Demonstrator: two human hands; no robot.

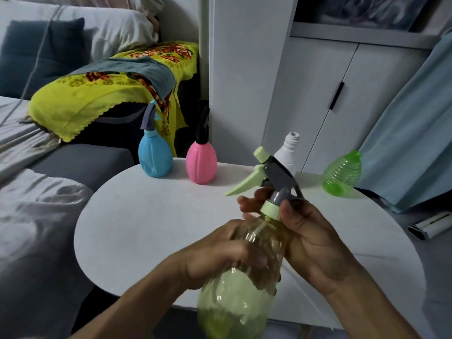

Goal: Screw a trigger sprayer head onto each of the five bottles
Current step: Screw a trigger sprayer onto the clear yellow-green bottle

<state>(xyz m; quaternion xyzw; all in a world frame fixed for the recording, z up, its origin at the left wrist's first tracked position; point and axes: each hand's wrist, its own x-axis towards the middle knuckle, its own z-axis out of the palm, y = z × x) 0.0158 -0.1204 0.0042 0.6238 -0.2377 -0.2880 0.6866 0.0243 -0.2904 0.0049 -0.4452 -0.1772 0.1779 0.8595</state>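
In the head view, my left hand [220,255] grasps the clear yellowish bottle [234,289] at the lower centre of the frame. My right hand [310,241] pinches the collar of the green and grey sprayer head [274,182] sitting on its neck. I judge this is bottle 3 of 5: the blue bottle [154,156] and pink bottle [201,162] already carry heads, while the white bottle [288,152] and green ribbed bottle [342,173] at the right of the round table [146,228] stand open.

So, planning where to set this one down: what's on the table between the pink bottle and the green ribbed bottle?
In the head view, only the uncapped white bottle stands between the pink bottle and green ribbed bottle.
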